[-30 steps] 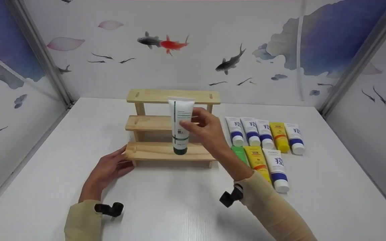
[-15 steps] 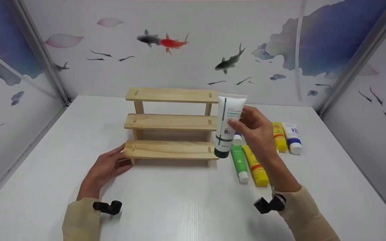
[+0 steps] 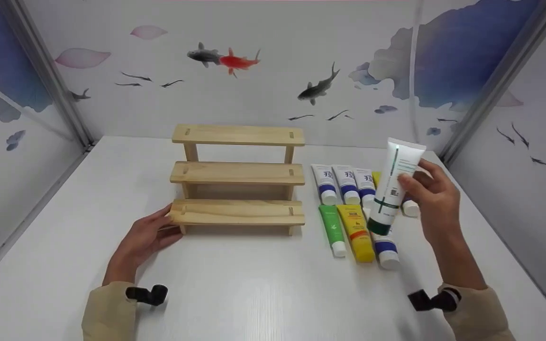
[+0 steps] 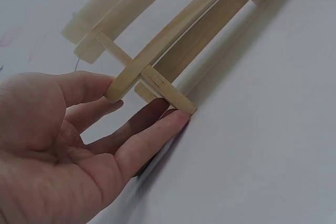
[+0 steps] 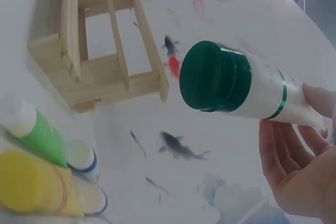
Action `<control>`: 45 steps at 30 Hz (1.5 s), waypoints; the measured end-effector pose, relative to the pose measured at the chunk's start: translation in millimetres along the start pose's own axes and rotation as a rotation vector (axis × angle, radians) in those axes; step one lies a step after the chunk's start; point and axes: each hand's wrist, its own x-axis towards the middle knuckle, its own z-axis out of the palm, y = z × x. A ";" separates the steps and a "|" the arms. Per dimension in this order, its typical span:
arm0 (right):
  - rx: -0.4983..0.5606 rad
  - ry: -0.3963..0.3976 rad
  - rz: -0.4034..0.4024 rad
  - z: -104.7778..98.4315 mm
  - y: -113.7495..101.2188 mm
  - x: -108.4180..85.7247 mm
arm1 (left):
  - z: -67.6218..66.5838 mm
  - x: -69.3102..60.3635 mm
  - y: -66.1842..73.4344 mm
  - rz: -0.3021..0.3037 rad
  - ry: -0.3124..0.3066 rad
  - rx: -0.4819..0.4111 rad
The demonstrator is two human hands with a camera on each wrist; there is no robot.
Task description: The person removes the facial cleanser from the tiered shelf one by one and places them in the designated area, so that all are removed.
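My right hand holds a white squeeze tube with a dark green cap between thumb and fingers. The tube is raised over the right-hand group of tubes, cap down and slightly tilted. In the right wrist view its green cap faces the camera. At the left end of a three-tier wooden display rack, my left hand grips the lowest tier's corner. The left wrist view has the thumb on the plank end and a fingertip against the leg. All three tiers are bare.
Right of the rack lie white tubes with blue bands, a green tube and a yellow tube. The held tube partly covers others behind it. A patterned panel stands behind the white table.
My right hand has carried the white tube rightward, from in front of the rack to over the tubes on the table. The left hand stays at the rack's corner.
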 end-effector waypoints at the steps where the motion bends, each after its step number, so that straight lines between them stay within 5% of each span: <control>1: 0.021 0.013 0.014 -7.2 3.3 0.8 | -0.1 0.2 -0.5 0.004 -0.002 -0.008; 5: 0.057 0.025 0.077 -33.1 19.5 4.3 | 0.0 -0.4 -0.6 0.007 -0.004 -0.011; 11: -0.028 -0.014 0.161 -61.9 47.8 7.8 | 1.0 -1.7 1.8 0.000 0.000 0.001; 17: -0.234 -0.100 0.281 -82.0 75.2 11.3 | 1.4 -1.5 2.1 -0.016 0.016 0.015; 25: -0.443 -0.173 0.411 -87.3 95.5 12.9 | 1.6 -0.7 0.9 -0.009 -0.009 -0.016; 33: -0.526 -0.243 0.558 -86.4 105.9 16.4 | 1.1 -0.4 1.1 -0.021 0.010 -0.016; 45: -0.583 -0.326 0.639 -90.8 116.3 18.5 | 0.3 -3.7 2.3 -0.013 -0.004 0.001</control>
